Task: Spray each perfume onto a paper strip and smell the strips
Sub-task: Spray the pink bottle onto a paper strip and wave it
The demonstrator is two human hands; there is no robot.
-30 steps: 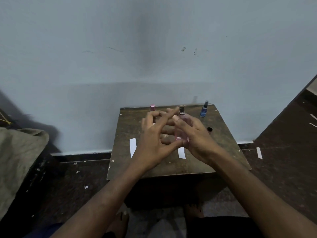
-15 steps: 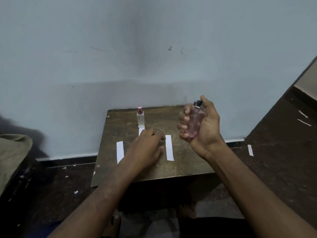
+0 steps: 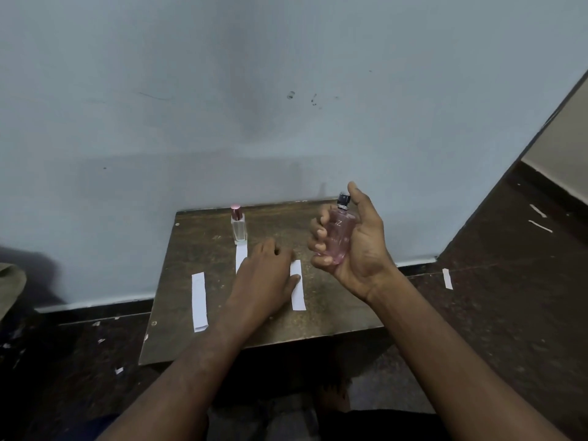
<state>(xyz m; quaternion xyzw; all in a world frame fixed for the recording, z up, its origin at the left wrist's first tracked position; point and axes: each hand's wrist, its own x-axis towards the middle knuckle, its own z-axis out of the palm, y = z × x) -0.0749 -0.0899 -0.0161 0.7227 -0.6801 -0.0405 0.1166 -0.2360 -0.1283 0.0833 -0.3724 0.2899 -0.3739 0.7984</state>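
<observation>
My right hand grips a pink perfume bottle upright above the right side of the small wooden table, thumb beside its dark sprayer top. Palm down, my left hand rests on the table over the lower part of the middle paper strip, its thumb touching the right strip. A third strip lies free at the left. A clear bottle with a pink cap stands at the back, just behind the middle strip.
The table stands against a pale blue wall. Another paper strip lies on the dark floor to the right, and small paper scraps litter the floor at the left. A cloth shows at the left edge.
A second ago both hands met over the pink bottle. My right hand has lifted it to the right, and my left hand has dropped onto the strips.
</observation>
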